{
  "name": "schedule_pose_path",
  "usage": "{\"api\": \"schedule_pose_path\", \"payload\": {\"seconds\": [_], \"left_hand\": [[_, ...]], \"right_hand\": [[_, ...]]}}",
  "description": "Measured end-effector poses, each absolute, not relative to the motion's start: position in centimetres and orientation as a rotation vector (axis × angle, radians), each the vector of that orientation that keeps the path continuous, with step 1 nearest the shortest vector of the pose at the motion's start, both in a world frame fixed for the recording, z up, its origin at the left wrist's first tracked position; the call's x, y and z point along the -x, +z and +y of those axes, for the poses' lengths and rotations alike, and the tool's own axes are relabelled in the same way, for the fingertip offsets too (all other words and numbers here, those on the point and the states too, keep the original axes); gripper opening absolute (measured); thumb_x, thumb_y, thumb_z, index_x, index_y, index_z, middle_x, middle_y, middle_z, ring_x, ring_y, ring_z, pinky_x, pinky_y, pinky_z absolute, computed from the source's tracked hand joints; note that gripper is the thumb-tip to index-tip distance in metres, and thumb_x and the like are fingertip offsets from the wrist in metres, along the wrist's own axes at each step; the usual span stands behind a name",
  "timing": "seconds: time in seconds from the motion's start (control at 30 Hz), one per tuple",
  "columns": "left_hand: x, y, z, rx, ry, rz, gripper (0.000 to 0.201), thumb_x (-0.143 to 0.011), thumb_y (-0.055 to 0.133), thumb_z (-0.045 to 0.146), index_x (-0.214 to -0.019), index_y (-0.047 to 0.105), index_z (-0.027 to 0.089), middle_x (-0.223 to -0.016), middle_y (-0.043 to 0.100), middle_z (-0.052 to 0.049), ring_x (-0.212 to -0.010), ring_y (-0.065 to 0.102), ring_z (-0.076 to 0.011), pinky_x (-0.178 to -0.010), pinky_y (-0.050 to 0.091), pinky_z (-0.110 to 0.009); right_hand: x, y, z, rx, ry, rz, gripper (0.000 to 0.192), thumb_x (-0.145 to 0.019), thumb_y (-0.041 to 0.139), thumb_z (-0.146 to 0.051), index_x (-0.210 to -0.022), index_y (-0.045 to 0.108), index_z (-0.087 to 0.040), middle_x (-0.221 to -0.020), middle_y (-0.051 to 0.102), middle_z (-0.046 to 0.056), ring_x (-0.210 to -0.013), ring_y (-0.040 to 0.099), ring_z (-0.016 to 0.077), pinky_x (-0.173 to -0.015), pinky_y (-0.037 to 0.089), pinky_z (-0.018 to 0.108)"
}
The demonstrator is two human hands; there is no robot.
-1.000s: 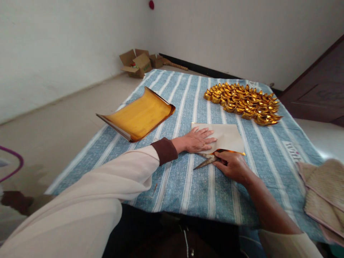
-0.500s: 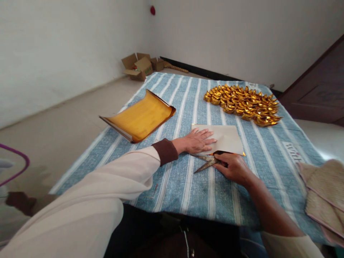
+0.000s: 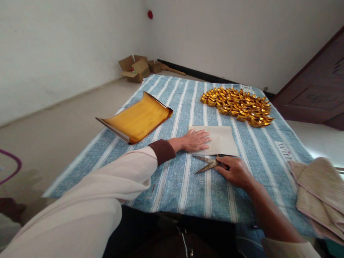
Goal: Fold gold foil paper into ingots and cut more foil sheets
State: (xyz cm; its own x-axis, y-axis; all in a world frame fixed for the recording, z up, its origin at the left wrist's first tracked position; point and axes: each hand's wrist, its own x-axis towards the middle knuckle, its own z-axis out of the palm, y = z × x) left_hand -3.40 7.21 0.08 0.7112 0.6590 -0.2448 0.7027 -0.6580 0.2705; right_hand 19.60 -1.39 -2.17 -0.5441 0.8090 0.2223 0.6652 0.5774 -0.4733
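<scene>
Scissors (image 3: pixel 209 165) sat in our right hand (image 3: pixel 233 171), its fingers closed around the handles, the blades parted and pointing left. The upper blade ran just beside the near edge of the paper (image 3: pixel 223 138); whether they touched, we could not tell. The paper lay pale side up on the striped cloth (image 3: pixel 185 186) in front of us. Our left hand (image 3: pixel 196 140) rested flat on its left part, fingers spread wide, hiding that area.

Left of the paper and well apart from it, we had the gold sheets (image 3: pixel 137 120), stacked, their ends curled up. Beyond the paper to the right stood the gold pieces (image 3: pixel 236 105), crowded together in a patch. A folded towel (image 3: pixel 319 195) took up the cloth's right edge, outside our right forearm.

Past the far left corner we saw an open box (image 3: pixel 138 70) on the floor (image 3: pixel 77 114), a smaller box (image 3: pixel 154 67) beside it. The dark door (image 3: pixel 317 86) stood far right.
</scene>
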Motion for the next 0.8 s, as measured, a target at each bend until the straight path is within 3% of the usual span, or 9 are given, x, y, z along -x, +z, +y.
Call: {"api": "schedule_pose_path", "payload": {"seconds": [0.17, 0.3, 0.57, 0.8], "left_hand": [[3.6, 0.3, 7.3, -2.560, -0.135, 1.054, 0.076, -0.087, 0.047, 0.063, -0.148, 0.032, 0.021, -0.158, 0.020, -0.012, -0.146, 0.013, -0.0315, -0.114, 0.009, -0.056], [3.8, 0.5, 7.2, -2.607, -0.150, 1.040, 0.083, -0.081, 0.056, 0.066, -0.146, 0.034, 0.020, -0.158, 0.019, -0.015, -0.145, 0.015, -0.0315, -0.113, 0.011, -0.054], [4.2, 0.5, 6.9, -2.693, -0.074, 0.993, 0.066, -0.088, 0.055, 0.056, -0.139, 0.043, 0.016, -0.153, 0.031, -0.018, -0.142, 0.024, -0.0303, -0.111, 0.018, -0.050], [5.3, 0.6, 6.9, -2.708, 0.192, 0.953, 0.039, -0.091, 0.056, 0.042, -0.120, 0.059, 0.015, -0.127, 0.061, -0.014, -0.122, 0.052, -0.0280, -0.101, 0.035, -0.041]], "right_hand": [[-21.6, -2.3, -2.5, 1.303, 0.490, -2.283, 0.030, -0.085, 0.058, -0.036, -0.101, 0.070, -0.015, -0.064, 0.060, 0.000, -0.055, 0.053, 0.0129, -0.057, 0.042, 0.025], [-24.1, -2.4, -4.1, 1.407, 0.394, -2.118, 0.032, -0.083, 0.060, -0.040, -0.099, 0.071, -0.015, -0.059, 0.058, -0.001, -0.051, 0.051, 0.0127, -0.054, 0.043, 0.026], [-27.8, -1.7, -3.4, 1.897, 0.138, -1.718, 0.044, -0.077, 0.057, -0.054, -0.098, 0.073, -0.019, -0.062, 0.064, 0.001, -0.058, 0.059, 0.0195, -0.060, 0.043, 0.031], [-29.8, -1.0, 1.2, 2.459, -0.022, -1.524, 0.045, -0.081, 0.049, -0.049, -0.100, 0.073, -0.016, -0.085, 0.071, 0.017, -0.082, 0.064, 0.0345, -0.067, 0.044, 0.040]]}}
